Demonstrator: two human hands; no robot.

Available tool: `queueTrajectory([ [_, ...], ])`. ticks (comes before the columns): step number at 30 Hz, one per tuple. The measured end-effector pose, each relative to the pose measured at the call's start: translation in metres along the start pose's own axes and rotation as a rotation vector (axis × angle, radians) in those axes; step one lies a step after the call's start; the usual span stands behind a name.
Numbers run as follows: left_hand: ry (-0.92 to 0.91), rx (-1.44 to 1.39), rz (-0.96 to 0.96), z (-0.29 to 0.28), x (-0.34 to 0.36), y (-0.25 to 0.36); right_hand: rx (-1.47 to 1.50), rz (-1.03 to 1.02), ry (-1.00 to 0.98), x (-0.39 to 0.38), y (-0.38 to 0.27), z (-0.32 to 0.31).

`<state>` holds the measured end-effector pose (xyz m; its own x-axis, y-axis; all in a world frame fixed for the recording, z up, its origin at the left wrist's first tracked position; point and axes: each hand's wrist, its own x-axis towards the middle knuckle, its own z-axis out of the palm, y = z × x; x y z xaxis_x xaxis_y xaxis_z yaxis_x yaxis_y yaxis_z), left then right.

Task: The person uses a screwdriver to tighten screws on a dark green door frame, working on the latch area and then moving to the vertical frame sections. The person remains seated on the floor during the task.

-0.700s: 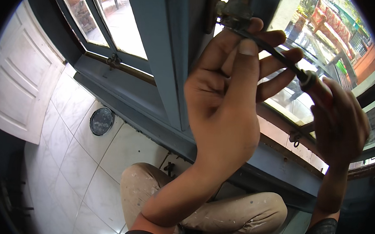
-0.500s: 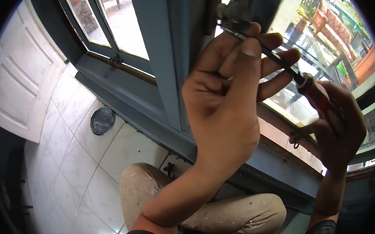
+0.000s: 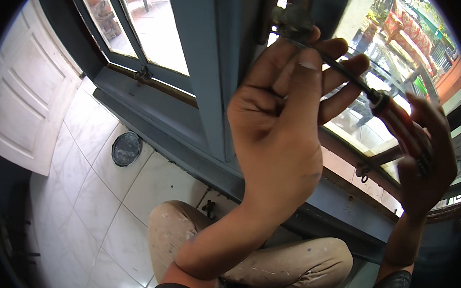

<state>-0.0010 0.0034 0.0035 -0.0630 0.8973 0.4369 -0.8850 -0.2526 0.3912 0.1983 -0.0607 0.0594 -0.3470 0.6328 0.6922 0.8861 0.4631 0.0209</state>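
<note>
A screwdriver [image 3: 401,121] with a red and black handle and a dark shaft slants up to the left. My left hand [image 3: 279,127] pinches its shaft near the tip between thumb and forefinger, the other fingers spread behind. My right hand [image 3: 430,172] is around the handle, its fingers loosened and the handle's end against the palm. Where the tip points, a blurred metal fitting [image 3: 294,21] sits on the grey-blue window frame [image 3: 191,48]. The tip's exact contact is hidden by my left fingers.
A small-paned window [image 3: 142,30] stands left, a latch [image 3: 142,74] at its lower edge. Another window [image 3: 391,64] is at right, with a hook-and-ring catch [image 3: 363,174]. A round dark lid [image 3: 126,149] lies on the tiled floor [image 3: 133,204]; a white door [image 3: 25,86] stands far left.
The fingers of my right hand have loosened and spread from the handle, showing more of it. The screwdriver's handle has turned and shifted slightly down and right. My left hand keeps its pinch.
</note>
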Motion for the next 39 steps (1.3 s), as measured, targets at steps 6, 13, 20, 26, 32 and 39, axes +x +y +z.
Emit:
queueTrajectory([
  [6, 0.045, 0.006, 0.005, 0.004, -0.001, -0.001, 0.682, 0.528, -0.049, -0.015, 0.013, 0.003],
  [13, 0.031, 0.013, 0.056, 0.004, 0.000, -0.003, 0.153, -0.052, 0.128, -0.001, 0.004, 0.016],
  [20, 0.041, 0.043, 0.050, 0.004, 0.000, 0.001, 0.579, 0.421, -0.112, -0.008, 0.006, 0.002],
  [26, 0.032, -0.029, 0.038, 0.007, 0.000, -0.003, -0.278, -0.252, 0.142, -0.004, 0.012, -0.014],
  [32, 0.071, -0.005, 0.037, 0.003, -0.004, 0.003, 0.092, -0.050, 0.058, -0.007, 0.000, 0.006],
  [39, 0.279, -0.248, 0.020, 0.028, -0.011, -0.008, -0.047, -0.149, 0.249, -0.013, -0.008, 0.006],
])
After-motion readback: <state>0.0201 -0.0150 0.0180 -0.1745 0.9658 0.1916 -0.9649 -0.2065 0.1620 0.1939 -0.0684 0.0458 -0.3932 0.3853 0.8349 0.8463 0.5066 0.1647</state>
